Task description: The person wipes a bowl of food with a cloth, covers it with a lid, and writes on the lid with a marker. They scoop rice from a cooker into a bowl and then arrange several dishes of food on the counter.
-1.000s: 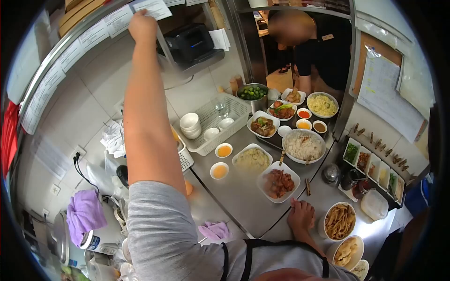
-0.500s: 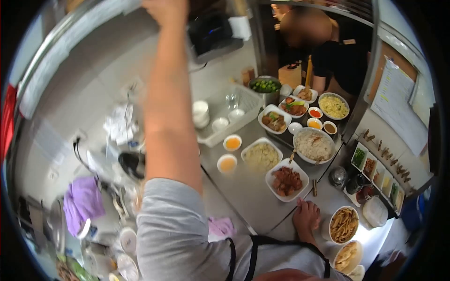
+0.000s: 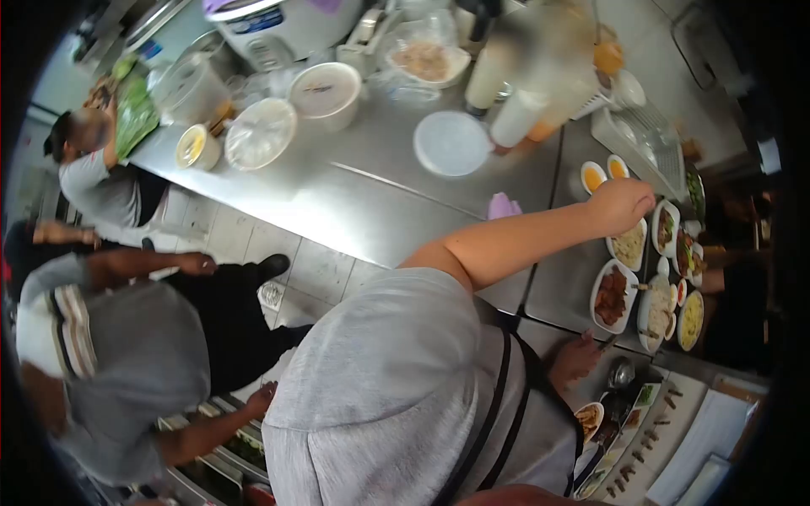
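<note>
My left hand [image 3: 623,207] hovers over the counter with its fingers curled closed; what is in them, if anything, is hidden. Just below it stands a white bowl of pale chopped food [image 3: 627,246], partly covered by the hand. Two small cups of orange sauce [image 3: 594,176] are close by. My right hand [image 3: 576,357] rests low beside the counter, its fingers loosely apart, close to a short brown stick-like piece [image 3: 608,343]. Above that hand sits a white dish of reddish-brown meat pieces [image 3: 610,297]. A bowl of rice [image 3: 658,310] stands beside the dish.
A white basket [image 3: 645,156] stands past the cups. A purple cloth [image 3: 504,206], a round white lid [image 3: 452,143] and lidded tubs [image 3: 326,91] lie along the steel counter [image 3: 380,202]. Co-workers [image 3: 143,337] stand in the aisle at left.
My view has swung far to the left, bringing the long counter and co-workers in. My left hand has come down from near the black wall device to above the bowls.
</note>
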Demonstrator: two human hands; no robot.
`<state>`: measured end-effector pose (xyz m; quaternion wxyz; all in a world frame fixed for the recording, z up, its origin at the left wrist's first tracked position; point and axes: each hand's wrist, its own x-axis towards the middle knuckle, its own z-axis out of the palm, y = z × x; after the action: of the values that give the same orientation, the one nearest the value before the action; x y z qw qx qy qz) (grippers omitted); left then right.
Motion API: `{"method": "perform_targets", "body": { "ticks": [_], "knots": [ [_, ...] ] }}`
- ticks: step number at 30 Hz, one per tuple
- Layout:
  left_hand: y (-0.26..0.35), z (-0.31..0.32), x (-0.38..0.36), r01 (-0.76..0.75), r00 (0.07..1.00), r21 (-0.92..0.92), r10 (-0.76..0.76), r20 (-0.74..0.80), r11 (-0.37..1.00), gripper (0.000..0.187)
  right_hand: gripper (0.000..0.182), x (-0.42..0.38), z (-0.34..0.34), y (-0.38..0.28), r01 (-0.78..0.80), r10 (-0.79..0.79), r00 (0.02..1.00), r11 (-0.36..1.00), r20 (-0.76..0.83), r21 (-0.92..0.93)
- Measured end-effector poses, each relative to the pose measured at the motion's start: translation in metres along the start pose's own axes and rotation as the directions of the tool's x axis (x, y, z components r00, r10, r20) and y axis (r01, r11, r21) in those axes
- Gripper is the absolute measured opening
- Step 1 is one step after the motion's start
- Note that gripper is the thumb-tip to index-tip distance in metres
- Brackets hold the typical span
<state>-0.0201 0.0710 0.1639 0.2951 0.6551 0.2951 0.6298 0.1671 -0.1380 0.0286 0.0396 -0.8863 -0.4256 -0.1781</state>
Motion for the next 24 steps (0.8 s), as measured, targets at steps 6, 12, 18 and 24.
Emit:
{"method": "perform_targets", "body": {
  "ticks": [6, 12, 18, 24],
  "knots": [
    [-0.005, -0.100, -0.074, 0.043, 0.999, 0.314, -0.045, -0.001, 0.949, 0.022, 0.029, 0.005, 0.017, 0.016, 0.186, -0.176, 0.983, 0.954, -0.061, 0.237],
    [-0.002, -0.209, -0.181, 0.409, 0.903, 0.332, -0.326, -0.279, 0.850, 0.016, 0.018, -0.004, 0.007, 0.017, 0.061, -0.063, 0.998, 0.961, -0.003, 0.271],
    [0.048, -0.318, -0.245, 0.572, 0.765, 0.481, -0.221, -0.604, 0.665, 0.018, 0.020, -0.003, 0.015, 0.020, 0.062, -0.054, 0.997, 0.978, -0.047, 0.199],
    [0.072, -0.392, -0.209, 0.442, 0.829, 0.658, 0.001, -0.559, 0.609, 0.014, 0.025, -0.003, 0.003, 0.022, 0.099, -0.091, 0.994, 0.986, -0.060, 0.133]
  ]
}}
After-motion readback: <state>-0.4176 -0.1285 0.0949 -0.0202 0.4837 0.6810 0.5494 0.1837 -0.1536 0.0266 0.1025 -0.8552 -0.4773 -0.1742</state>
